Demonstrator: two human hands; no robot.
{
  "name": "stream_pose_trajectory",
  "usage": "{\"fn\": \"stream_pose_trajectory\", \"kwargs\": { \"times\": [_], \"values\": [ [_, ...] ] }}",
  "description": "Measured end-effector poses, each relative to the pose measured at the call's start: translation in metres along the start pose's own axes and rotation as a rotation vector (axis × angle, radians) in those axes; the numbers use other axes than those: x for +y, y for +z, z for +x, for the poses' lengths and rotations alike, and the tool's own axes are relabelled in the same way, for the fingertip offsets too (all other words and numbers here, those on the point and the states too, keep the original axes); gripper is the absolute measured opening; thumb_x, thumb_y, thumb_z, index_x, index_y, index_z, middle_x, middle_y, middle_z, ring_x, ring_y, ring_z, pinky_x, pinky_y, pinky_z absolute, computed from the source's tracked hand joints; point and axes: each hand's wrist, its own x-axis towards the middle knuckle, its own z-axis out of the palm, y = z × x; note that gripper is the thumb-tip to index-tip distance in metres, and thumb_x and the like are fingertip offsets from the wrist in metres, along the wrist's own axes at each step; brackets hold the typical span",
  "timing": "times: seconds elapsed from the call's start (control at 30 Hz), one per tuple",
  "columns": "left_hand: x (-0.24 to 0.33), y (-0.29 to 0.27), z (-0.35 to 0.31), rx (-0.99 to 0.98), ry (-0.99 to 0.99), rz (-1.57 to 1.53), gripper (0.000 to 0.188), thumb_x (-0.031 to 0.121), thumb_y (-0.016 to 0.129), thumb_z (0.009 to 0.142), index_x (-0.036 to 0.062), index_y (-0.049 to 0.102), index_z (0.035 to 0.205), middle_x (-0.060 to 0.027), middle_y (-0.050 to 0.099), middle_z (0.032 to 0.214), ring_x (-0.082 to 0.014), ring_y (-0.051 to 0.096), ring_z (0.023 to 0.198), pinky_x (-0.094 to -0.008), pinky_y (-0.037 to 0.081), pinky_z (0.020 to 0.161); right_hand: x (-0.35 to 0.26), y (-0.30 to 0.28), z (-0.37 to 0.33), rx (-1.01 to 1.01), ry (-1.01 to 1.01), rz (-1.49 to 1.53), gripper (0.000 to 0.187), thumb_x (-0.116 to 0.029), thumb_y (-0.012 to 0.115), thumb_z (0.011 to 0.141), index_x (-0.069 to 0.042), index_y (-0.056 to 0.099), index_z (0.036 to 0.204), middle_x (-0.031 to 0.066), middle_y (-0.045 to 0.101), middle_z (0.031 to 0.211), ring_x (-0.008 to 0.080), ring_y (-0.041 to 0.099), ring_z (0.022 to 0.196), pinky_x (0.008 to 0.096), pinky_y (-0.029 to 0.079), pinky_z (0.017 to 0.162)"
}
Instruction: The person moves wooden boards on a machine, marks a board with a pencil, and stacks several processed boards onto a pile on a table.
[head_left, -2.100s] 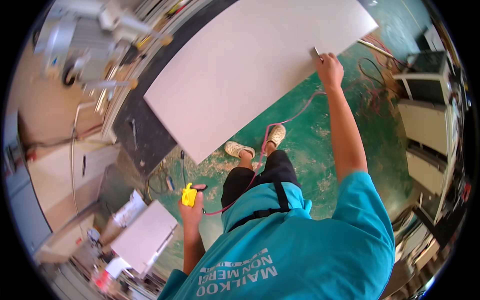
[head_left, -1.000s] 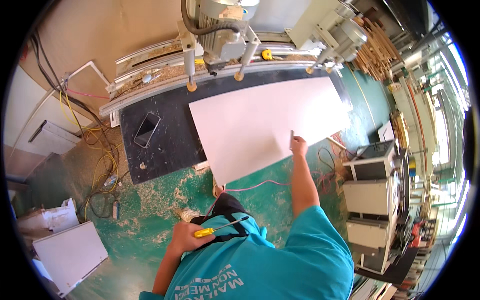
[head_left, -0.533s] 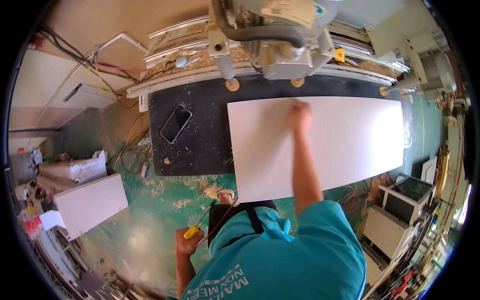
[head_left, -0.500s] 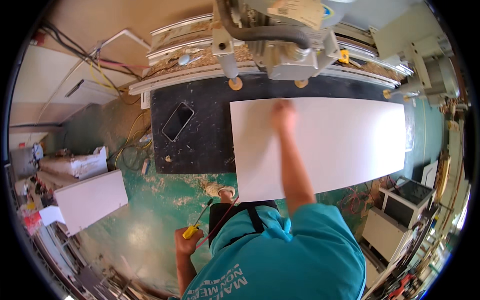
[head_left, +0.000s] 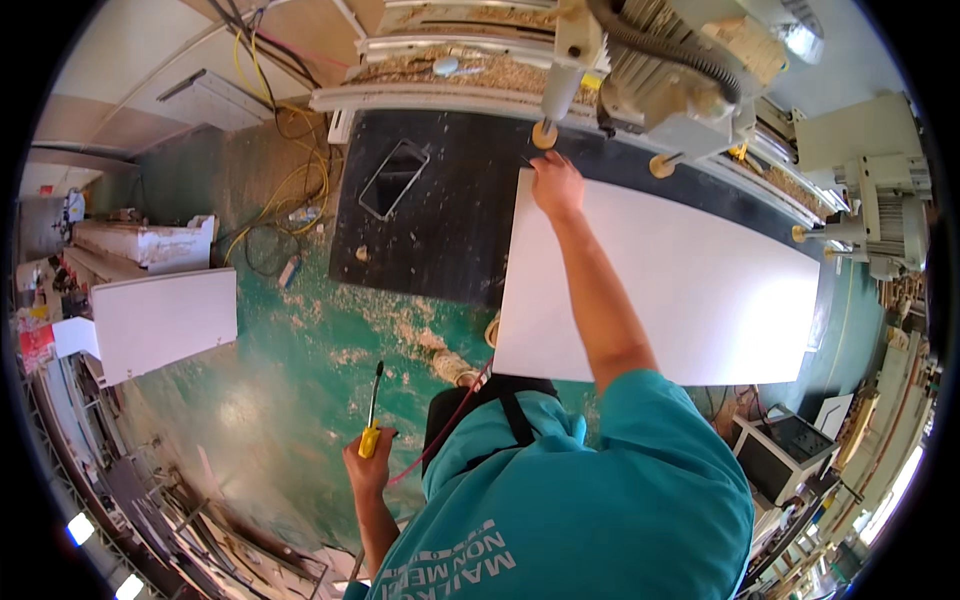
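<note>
In my left hand [head_left: 368, 462], held low at the left, is a yellow air blow gun [head_left: 369, 440]. Its thin nozzle ends in a black tip and points away from me, and a red hose [head_left: 440, 445] runs beside my body. My right hand [head_left: 558, 186] is reached out over the far left corner of a large white panel [head_left: 660, 280]. Its fingers are closed, and a small thin dark bit shows beside them; what they hold is unclear. The panel lies flat on a black machine table [head_left: 440, 240], its near edge close to my waist.
A phone [head_left: 394, 180] lies on the table's left part. Along the far side stand a motor unit [head_left: 690, 90] and rods with round tan pads [head_left: 544, 135]. Sawdust is scattered on the green floor [head_left: 290, 370]. Another white panel [head_left: 165, 320] leans at the left; a cabinet [head_left: 785, 445] stands right.
My right hand has moved from the panel's surface to its far left corner. The blow gun's nozzle has turned more upright. The whole view has shifted and rotated.
</note>
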Motion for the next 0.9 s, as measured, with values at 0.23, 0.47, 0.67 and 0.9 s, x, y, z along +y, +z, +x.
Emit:
{"fn": "stream_pose_trajectory", "kwargs": {
  "times": [0.23,0.47,0.67,0.9],
  "values": [
    [-0.042,-0.024,0.010,-0.068,0.145,0.025,0.024,0.021,0.074,0.083,-0.0024,0.070,0.082,-0.0089,0.062,0.062,-0.0125,0.058,0.058,-0.0322,0.047,0.057,-0.035,-0.005,-0.128,-0.283,-0.224,0.073,0.022,-0.014,0.054,0.090,-0.017,0.072,0.101,0.0059,0.066,0.103,0.0279,0.064,0.100,0.0417,0.054,0.082],
    [-0.108,-0.056,0.017,-0.148,0.261,-0.053,0.024,0.023,0.072,0.086,-0.0014,0.071,0.085,-0.0076,0.062,0.061,-0.0118,0.058,0.057,-0.0307,0.045,0.056,-0.096,-0.006,-0.448,-0.778,-0.492,0.230,0.012,-0.016,0.059,0.083,-0.016,0.069,0.090,0.0106,0.065,0.086,0.0331,0.065,0.083,0.0466,0.053,0.067],
    [-0.138,-0.082,0.000,-0.131,0.375,-0.026,0.029,0.028,0.071,0.086,-0.0002,0.069,0.081,-0.0104,0.061,0.061,-0.0184,0.060,0.055,-0.0359,0.044,0.054,-0.078,-0.047,-0.342,0.006,0.140,0.369,0.011,-0.017,0.063,0.085,-0.008,0.069,0.087,0.0163,0.063,0.084,0.0382,0.063,0.078,0.0477,0.050,0.065],
    [-0.161,-0.080,-0.013,-0.166,0.452,0.133,0.036,0.036,0.072,0.084,0.0019,0.065,0.075,-0.0162,0.061,0.062,-0.0358,0.061,0.059,-0.0425,0.044,0.054,-0.118,0.036,-0.369,-0.347,0.168,-0.148,0.016,-0.017,0.056,0.089,-0.015,0.070,0.095,0.0092,0.067,0.094,0.0309,0.066,0.088,0.0433,0.054,0.073]
  ]
}}
